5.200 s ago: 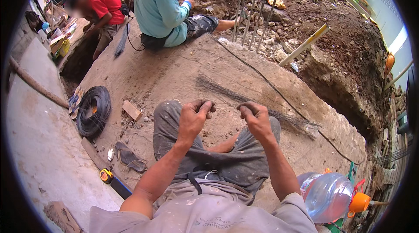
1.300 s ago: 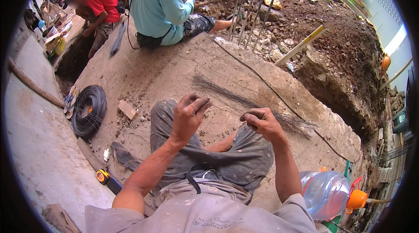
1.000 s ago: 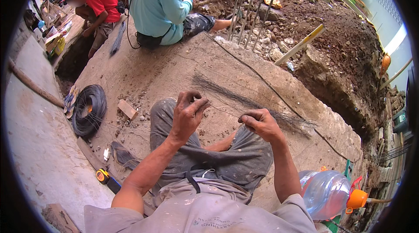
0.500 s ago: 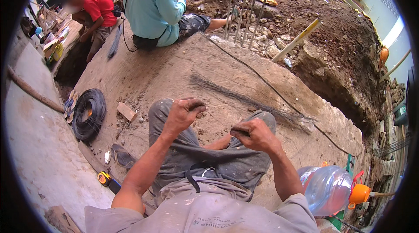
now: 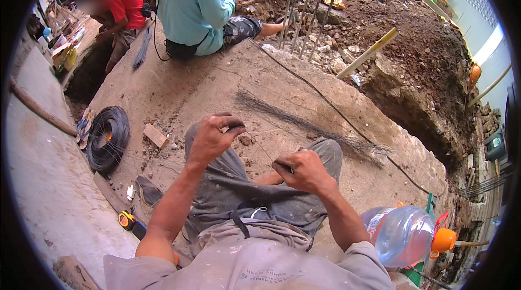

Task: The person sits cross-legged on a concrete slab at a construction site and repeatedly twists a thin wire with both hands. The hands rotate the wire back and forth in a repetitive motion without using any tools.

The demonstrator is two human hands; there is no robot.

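Thin wire (image 5: pixel 259 146) pinched between left hand (image 5: pixel 210 139) and right hand (image 5: pixel 304 170), above lap, slab edge right.

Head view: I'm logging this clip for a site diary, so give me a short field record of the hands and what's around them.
left hand: raised over the knee, fingers pinched on a thin wire
right hand: closed on the wire's other end
wire bundle: straight cut lengths on the concrete slab
wire coil: black, left on the slab
tape measure: yellow, by the left elbow
water bottle: lower right

thin wire (image 5: pixel 259 146) barely visible, perhaps pinched
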